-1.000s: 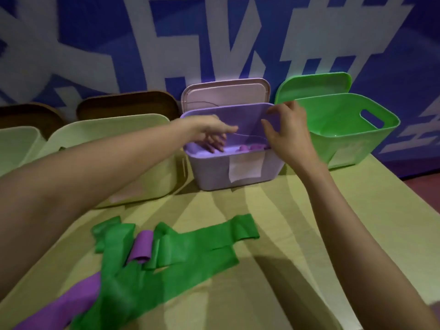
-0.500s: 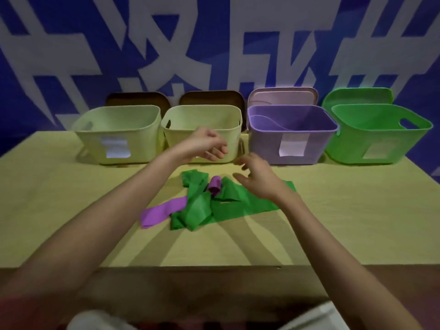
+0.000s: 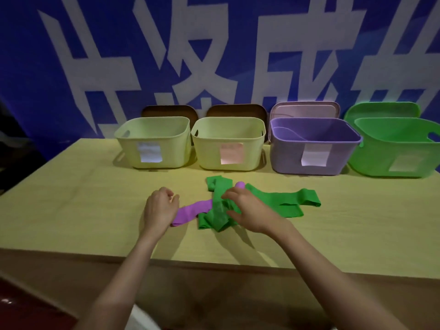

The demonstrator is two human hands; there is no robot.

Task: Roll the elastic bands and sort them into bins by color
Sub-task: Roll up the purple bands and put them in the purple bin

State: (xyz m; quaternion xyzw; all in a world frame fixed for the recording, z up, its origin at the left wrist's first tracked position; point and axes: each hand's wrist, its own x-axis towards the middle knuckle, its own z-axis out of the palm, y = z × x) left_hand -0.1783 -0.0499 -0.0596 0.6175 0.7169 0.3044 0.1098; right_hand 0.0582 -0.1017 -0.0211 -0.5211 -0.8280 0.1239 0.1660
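Blue wall (image 3: 238,32) with big white characters is sitting behind a pale yellow-green worktop (image 3: 71,210). Four bins are lining the far edge, each wearing a pale label on its front: two cream bins (image 3: 154,144) (image 3: 228,144) on the left, then a purple bin (image 3: 314,148), then a green bin (image 3: 400,151) running partly out of view on the right. Lids are leaning against the wall behind them: two brown lids (image 3: 169,111) (image 3: 235,110), a pink lid (image 3: 304,109), a green lid (image 3: 381,110).

Bands are lying in a loose heap mid-worktop, near side of the bins and well apart from them. Green bands (image 3: 285,201) are making up most of it, crossing and overlapping, one long loop trailing right. A purple band (image 3: 190,210) is lying flat, poking out leftward from under the green; its far end (image 3: 240,185) is showing as a small curl behind the heap.

Left hand (image 3: 159,208) is hovering over the purple band's near end, fingers loosely curled; cannot tell if it's actually gripping or just touching. Right hand (image 3: 247,210) is lying on the green heap, fingers spread and bent down onto the fabric, nothing clearly pinched. Both forearms are reaching in from the near edge.

Purple bin's interior is showing a curved shape along its left wall; can't tell what that is.
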